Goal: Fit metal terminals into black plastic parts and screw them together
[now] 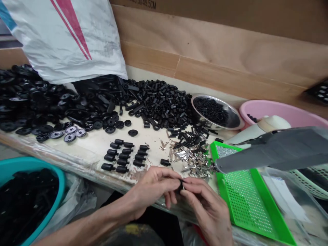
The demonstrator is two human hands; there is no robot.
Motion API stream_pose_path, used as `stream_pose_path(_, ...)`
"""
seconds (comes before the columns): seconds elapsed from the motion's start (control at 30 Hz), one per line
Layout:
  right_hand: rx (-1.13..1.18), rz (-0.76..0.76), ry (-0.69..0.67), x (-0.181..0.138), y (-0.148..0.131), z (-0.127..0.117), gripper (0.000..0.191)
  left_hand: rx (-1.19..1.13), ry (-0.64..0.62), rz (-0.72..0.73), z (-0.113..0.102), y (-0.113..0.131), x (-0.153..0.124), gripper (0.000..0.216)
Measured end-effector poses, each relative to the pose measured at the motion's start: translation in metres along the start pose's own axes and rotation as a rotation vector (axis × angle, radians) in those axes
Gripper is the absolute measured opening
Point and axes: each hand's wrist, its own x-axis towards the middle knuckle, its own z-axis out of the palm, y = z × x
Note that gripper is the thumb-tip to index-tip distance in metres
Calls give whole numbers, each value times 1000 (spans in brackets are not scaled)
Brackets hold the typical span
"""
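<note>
Left hand (151,193) and right hand (206,205) both clenched on a small black plastic part (181,186), pinched between the fingertips just above the front edge of the surface (84,147). Part mostly hidden by fingers, exact shape unclear. Directly beyond, near right hand: loose silver metal clips (191,160), bright, stamped, jumbled. Just left of them, short black cylindrical plugs (123,155) in rough rows on scuffed, chipped, pale laminate. Farther back, a heap of matte black plastic tubes (161,102); flat round black discs (25,102) spilling beside a white woven sack (66,37). Steel bowl (220,102) of black pins at the heap's edge, pink plastic basin (282,107) behind it. Perforated green tray (243,201) beside right hand, under a grey tape-wrapped arm (274,150). Teal basin (33,164) of black parts low at left, below the surface.
</note>
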Motion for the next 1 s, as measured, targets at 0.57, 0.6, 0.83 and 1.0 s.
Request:
stream_pose_path(0.57,98,-96,-197,-15,-4,-5,18,193,15,-54,-14,-26,-20,23)
stream_pose_path(0.6,89,-99,-196,-18,-3,-6,19,291,22,3,-16,-27,-23,22)
stream_pose_path(0.83,105,42,-134,-26,4,-16,16,1173,274,421,-20,-18,-19,28)
stream_pose_path(1.0,243,156,-68,-28,6,-16,12,1302,175,315,-22,-21,-2,21)
